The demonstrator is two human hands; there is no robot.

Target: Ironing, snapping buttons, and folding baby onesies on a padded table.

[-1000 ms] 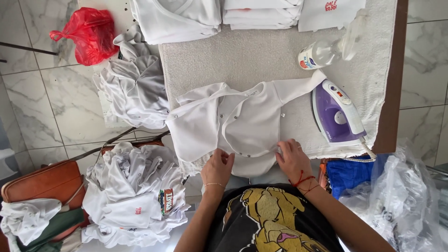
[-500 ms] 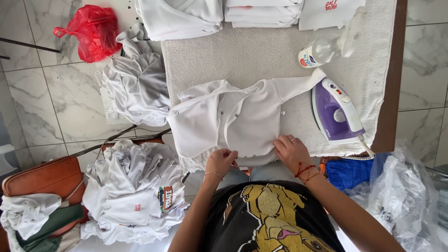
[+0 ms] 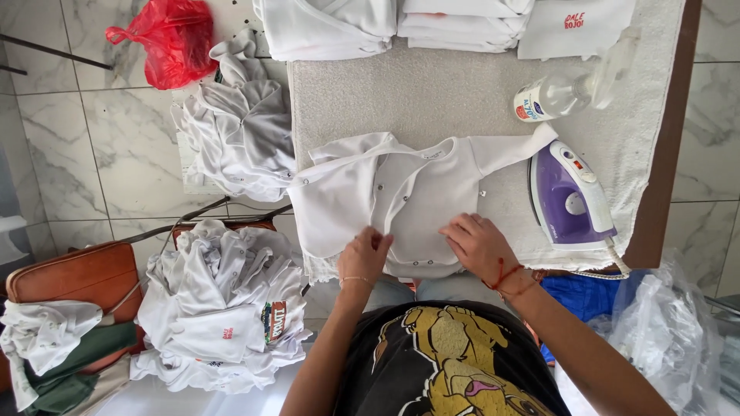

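The floor (image 3: 92, 162) is made of big white marble tiles with grey streaks, seen on the left and far right of the frame. The worktop (image 3: 432, 100) fills the upper middle, covered with a pale grey towel, with a brown wooden edge (image 3: 669, 154) on its right. A brown leather seat (image 3: 69, 277) sits at lower left. The light is bright and even.

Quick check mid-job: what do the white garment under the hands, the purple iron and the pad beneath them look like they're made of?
White garment: soft matte knit, likely cotton; it creases and drapes limply, with small metal-looking snaps. Purple iron: glossy hard plastic shell, going by its sheen. Pad: pale looped cloth, towel-like, with a nubby matte surface. Both hands, left and right, press the garment's lower edge.
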